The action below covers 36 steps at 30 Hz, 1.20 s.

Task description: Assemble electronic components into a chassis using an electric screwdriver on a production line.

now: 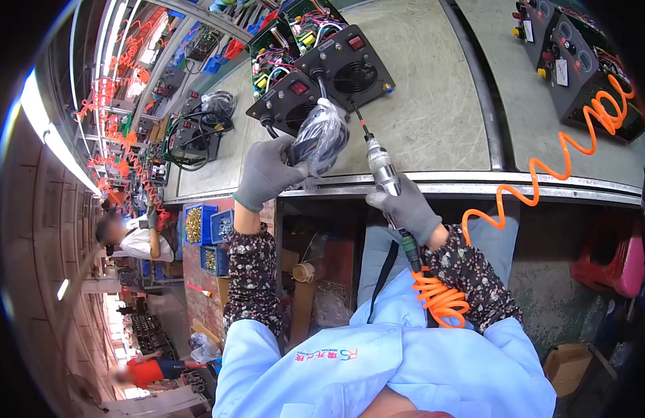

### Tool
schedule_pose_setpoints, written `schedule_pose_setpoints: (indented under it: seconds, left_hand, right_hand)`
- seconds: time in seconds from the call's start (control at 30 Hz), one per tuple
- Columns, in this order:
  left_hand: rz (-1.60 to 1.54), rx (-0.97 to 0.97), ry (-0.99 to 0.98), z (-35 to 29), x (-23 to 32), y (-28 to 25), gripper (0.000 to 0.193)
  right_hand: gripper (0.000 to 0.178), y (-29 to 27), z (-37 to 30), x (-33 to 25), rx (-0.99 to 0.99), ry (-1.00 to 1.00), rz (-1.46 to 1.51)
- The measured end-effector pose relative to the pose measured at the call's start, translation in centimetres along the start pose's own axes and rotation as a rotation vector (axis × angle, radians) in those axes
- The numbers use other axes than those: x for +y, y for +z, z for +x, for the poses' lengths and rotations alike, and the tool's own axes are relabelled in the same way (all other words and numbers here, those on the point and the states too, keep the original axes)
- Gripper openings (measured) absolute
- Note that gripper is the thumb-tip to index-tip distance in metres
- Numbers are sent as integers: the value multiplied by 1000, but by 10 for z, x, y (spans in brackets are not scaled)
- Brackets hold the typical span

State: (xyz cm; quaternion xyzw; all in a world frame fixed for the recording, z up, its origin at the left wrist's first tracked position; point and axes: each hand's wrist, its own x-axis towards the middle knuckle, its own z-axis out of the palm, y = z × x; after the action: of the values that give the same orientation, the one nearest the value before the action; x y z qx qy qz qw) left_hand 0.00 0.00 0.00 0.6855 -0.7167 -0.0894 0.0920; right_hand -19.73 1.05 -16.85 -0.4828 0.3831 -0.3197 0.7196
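Plastic-wrapped dark cable bundle (322,139) pinched by grey-gloved left hand (269,173), silver cylindrical screwdriver (383,169) gripped by grey-gloved right hand (410,210), directed at black fan panel (350,70).

From far off, I see the left glove (268,175) and right glove (411,209) as dull, soft-looking cloth. My driver (384,174) is shiny metal. The bag (328,129) is clear, crinkly, glossy plastic. The bench (434,90) has a smooth, dull top and a shiny metal front edge. The hose (437,296) looks like slick plastic.

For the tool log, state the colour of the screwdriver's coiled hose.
Bright orange; the coiled hose shows in the head view.
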Motion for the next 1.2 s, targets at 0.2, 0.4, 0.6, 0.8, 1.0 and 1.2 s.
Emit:
schedule_pose_setpoints:
  seconds: [0.2,0.4,0.6,0.8,1.0,1.2]
  left_hand:
    - [-159,42,15,-1,-1,23,28]
    - [-174,42,20,0,-14,28,32]
    - [-36,31,17,1,1,24,31]
    - [-101,23,2,-2,1,25,32]
    - [-150,28,0,-4,9,26,32]
    - [-150,43,-23,-8,4,39,32]
  right_hand:
    - [48,-11,2,-2,39,77,-92]
    - [48,-10,4,-3,32,112,-135]
    - [49,-9,8,0,74,84,-178]
    - [24,5,-7,-30,10,151,206]
    - [29,4,6,-18,7,131,178]
    - [35,-3,5,-20,-6,136,114]
